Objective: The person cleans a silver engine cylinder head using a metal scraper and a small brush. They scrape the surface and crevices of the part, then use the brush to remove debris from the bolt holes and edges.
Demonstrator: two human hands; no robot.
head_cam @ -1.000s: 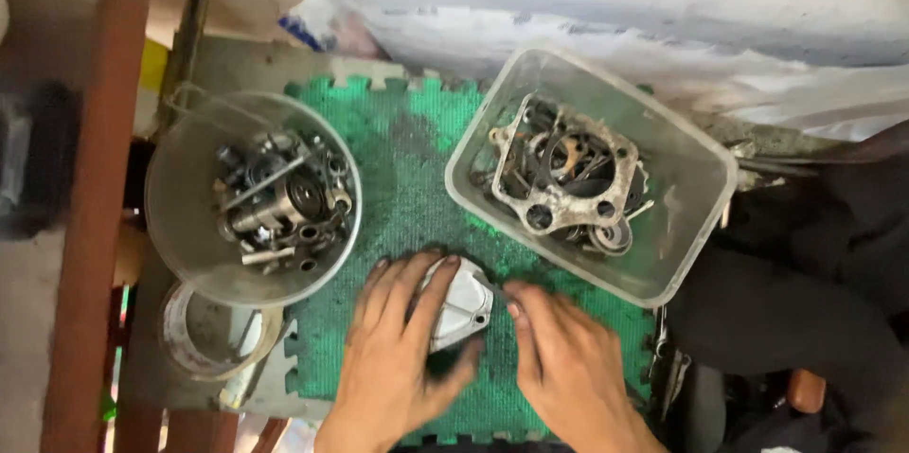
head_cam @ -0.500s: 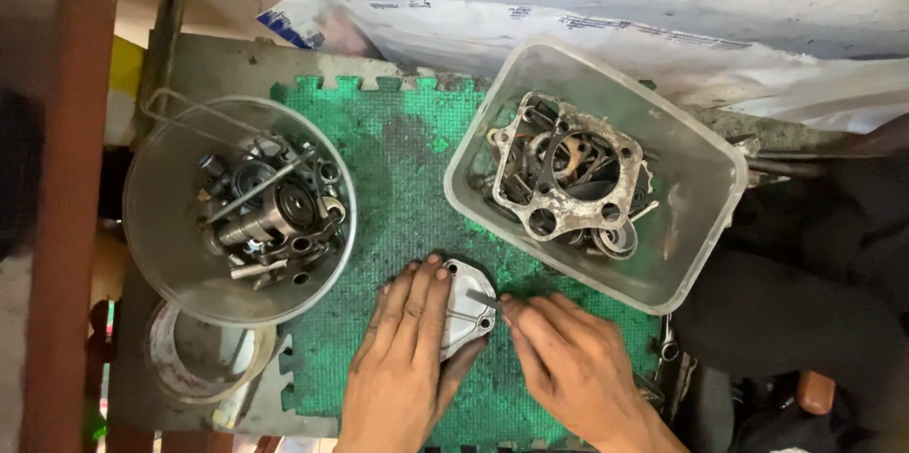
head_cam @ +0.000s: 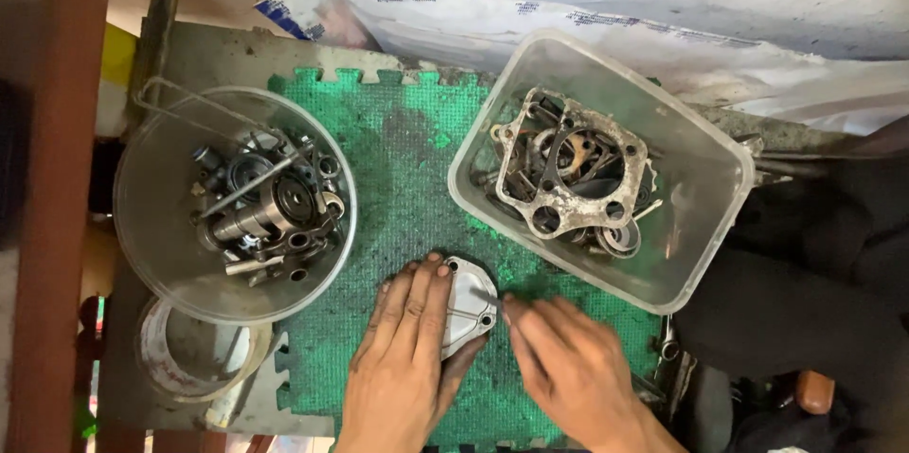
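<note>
My left hand (head_cam: 402, 358) lies flat over a small silver metal cover (head_cam: 470, 302) with bolt holes at its corners, pressing it onto the green foam mat (head_cam: 407, 169). My right hand (head_cam: 573, 368) is right beside it, its fingertips pinching a thin metal pin or tool (head_cam: 488, 298) whose tip rests on the cover's right edge. Most of the cover is hidden under my left fingers.
A round clear bowl (head_cam: 151, 197) of bearings, shafts and small metal parts stands at the left. At the right, a rectangular clear tub (head_cam: 705, 197) holds a gasket plate and rings. A roll of tape (head_cam: 194, 358) lies below the bowl. Dark cloth fills the right edge.
My left hand shifted slightly left off the cover, showing more of it. My right fingers closed in on the thin pin at the cover's edge. The view drifted a little.
</note>
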